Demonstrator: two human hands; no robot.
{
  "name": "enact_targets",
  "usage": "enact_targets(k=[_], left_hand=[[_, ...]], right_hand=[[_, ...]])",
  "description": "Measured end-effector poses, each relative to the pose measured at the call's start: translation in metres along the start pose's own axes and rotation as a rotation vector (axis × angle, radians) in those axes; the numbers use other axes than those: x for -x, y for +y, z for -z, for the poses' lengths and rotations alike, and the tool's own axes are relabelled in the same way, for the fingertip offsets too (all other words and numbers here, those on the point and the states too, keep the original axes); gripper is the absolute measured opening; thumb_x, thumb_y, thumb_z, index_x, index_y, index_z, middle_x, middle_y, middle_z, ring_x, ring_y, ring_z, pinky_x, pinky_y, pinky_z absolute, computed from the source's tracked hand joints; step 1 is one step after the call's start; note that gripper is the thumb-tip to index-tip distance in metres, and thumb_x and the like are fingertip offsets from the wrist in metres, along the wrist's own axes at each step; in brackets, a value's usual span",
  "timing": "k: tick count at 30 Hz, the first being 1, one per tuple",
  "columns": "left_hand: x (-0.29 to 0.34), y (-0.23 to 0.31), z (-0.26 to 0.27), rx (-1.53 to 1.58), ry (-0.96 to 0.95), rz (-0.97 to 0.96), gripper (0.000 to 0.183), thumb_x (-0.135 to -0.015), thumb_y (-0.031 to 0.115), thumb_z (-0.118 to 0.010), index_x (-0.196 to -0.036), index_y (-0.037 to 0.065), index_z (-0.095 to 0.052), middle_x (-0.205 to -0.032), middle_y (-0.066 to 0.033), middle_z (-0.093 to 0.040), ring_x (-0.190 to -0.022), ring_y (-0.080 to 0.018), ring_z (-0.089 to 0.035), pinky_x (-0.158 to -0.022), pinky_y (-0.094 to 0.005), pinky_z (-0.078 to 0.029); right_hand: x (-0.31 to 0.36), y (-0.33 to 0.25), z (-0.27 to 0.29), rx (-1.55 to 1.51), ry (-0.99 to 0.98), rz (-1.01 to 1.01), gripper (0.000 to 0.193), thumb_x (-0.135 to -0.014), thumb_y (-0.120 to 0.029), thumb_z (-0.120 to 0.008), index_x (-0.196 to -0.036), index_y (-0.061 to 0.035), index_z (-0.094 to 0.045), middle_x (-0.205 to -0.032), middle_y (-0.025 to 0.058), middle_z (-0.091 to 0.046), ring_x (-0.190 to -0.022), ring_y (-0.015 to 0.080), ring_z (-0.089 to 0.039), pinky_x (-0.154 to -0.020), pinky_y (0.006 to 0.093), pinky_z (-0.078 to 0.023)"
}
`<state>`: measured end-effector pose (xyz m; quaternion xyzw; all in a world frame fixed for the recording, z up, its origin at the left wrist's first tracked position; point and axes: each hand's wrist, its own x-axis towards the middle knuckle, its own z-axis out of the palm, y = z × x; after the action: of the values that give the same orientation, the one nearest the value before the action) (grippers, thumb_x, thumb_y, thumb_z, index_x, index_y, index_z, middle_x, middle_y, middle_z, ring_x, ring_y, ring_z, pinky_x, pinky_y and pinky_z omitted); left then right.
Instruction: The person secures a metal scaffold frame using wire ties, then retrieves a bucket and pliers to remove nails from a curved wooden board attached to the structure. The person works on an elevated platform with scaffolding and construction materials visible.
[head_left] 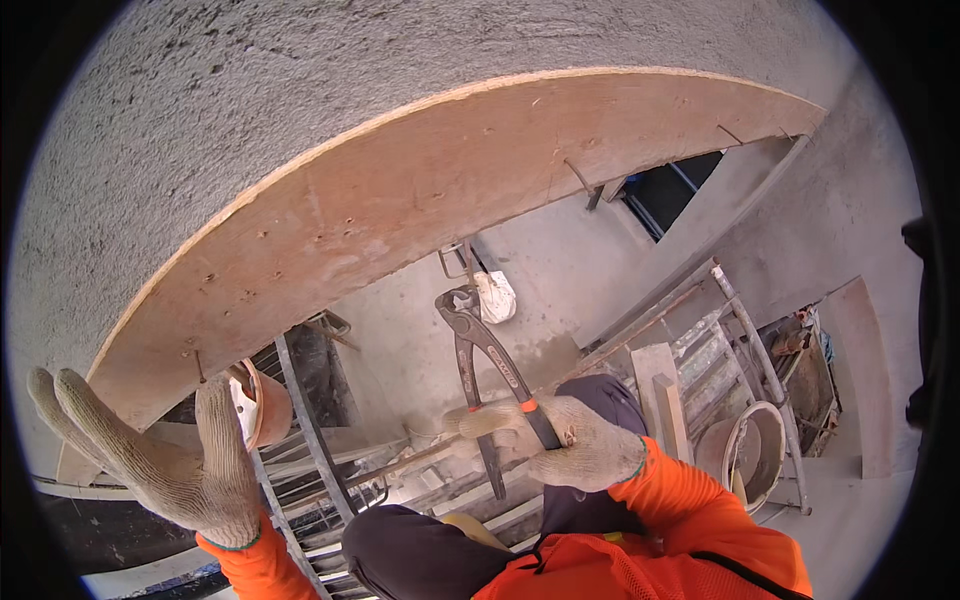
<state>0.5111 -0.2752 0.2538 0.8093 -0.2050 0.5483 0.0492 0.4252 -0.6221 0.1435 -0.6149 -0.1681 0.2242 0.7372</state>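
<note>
A pair of long-handled pincers [467, 330], black with orange bands on its handles, points up and away from my right hand [585, 440]. That hand wears a beige knit glove and is closed around the pincers' handles, which stand spread apart. My left hand [190, 470], gloved the same way, is raised at the left with its fingers apart and nothing in it. It is near the left end of a curved plywood board [340, 220]; whether it touches the board cannot be told. Several nails or pins, such as a bent nail [577, 175], stick out of the board.
Rough grey plaster [250, 90] rises behind the board. A pinkish bucket [268, 405] hangs at the left, and a dirty bucket [755, 450] stands at the right. Metal scaffold bars [310, 425] and a ladder-like frame [740, 330] surround my legs, above a concrete floor [390, 330].
</note>
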Motion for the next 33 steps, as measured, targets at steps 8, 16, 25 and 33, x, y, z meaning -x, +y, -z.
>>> enact_targets(k=[8, 16, 25, 33], left_hand=[[-0.085, 0.115, -0.062, -0.108, -0.218, -0.140, 0.130, -0.067, 0.062, -0.098, -0.172, 0.015, -0.039, -0.180, -0.0307, -0.019, -0.168, -0.0509, -0.014, -0.133, -0.0702, -0.012], [-0.105, 0.168, -0.087, -0.196, -0.276, 0.024, 0.144, -0.062, 0.062, -0.102, -0.177, 0.020, -0.026, -0.179, -0.0397, 0.001, -0.163, -0.0663, 0.002, -0.125, -0.0827, -0.009], [-0.109, 0.180, -0.082, -0.154, -0.285, 0.035, 0.139, -0.067, 0.056, -0.101, -0.176, 0.018, -0.024, -0.175, -0.0459, 0.002, -0.157, -0.0738, 0.002, -0.122, -0.0856, -0.014], [-0.108, 0.194, -0.085, -0.178, -0.276, 0.060, 0.142, -0.069, 0.053, -0.102, -0.177, 0.015, -0.017, -0.175, -0.0438, 0.005, -0.158, -0.0721, 0.004, -0.123, -0.0846, -0.016]], right_hand=[[0.046, -0.043, 0.072, -0.597, -0.031, 0.040, 0.073, -0.090, 0.014, -0.050, -0.162, 0.0095, -0.045, -0.170, 0.0258, -0.046, -0.157, 0.0340, -0.049, -0.130, 0.0452, -0.037], [0.039, -0.067, 0.107, -0.695, -0.229, -0.087, 0.069, -0.094, 0.011, -0.057, -0.161, 0.0050, -0.048, -0.165, 0.0214, -0.052, -0.151, 0.0337, -0.054, -0.127, 0.0461, -0.044], [0.030, -0.069, 0.113, -0.830, -0.342, -0.145, 0.058, -0.098, -0.003, -0.068, -0.155, 0.0037, -0.054, -0.155, 0.0181, -0.057, -0.138, 0.0292, -0.062, -0.117, 0.0488, -0.056], [0.030, -0.070, 0.106, -0.968, -0.342, -0.110, 0.061, -0.093, 0.003, -0.065, -0.152, 0.0041, -0.053, -0.141, 0.0178, -0.064, -0.127, 0.0291, -0.069, -0.108, 0.0466, -0.061]])
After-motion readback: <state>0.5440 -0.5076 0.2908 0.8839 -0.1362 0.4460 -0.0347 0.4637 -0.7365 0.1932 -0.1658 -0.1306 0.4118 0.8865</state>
